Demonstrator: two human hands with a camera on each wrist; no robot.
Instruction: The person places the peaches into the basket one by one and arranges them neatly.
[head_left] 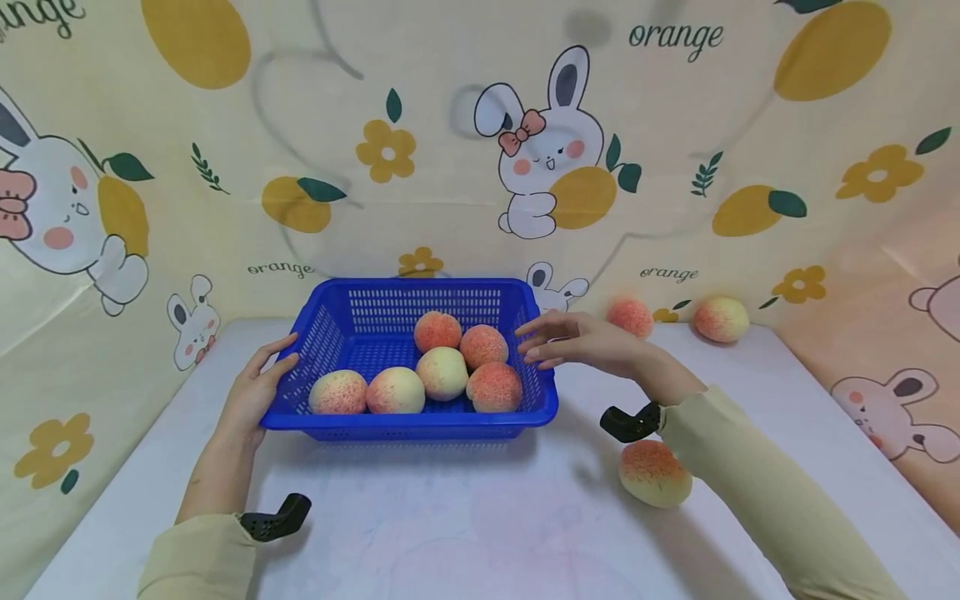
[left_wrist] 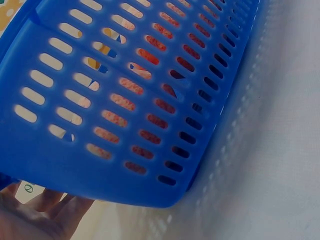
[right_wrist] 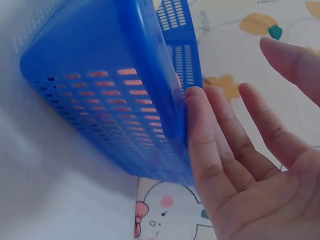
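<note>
Sleeves [head_left: 765, 492] up close, and here's the blue basket [head_left: 412, 422] at eleven o'clock, probably stiff and light, best held by its ends: left hand [head_left: 246, 396] gripping at nine, right hand [head_left: 588, 342] touching at three, fingers [right_wrist: 202, 145] extended.

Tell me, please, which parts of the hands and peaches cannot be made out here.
Left hand, left wrist view: fingertips hidden behind the blue basket; palm cut off by the frame edge.
Right hand, right wrist view: palm cut off by the frame edge.
Basket peaches, both wrist views: mostly hidden by the blue basket's slotted wall.
Front peach, head view: partly covered by the right sleeve.
</note>
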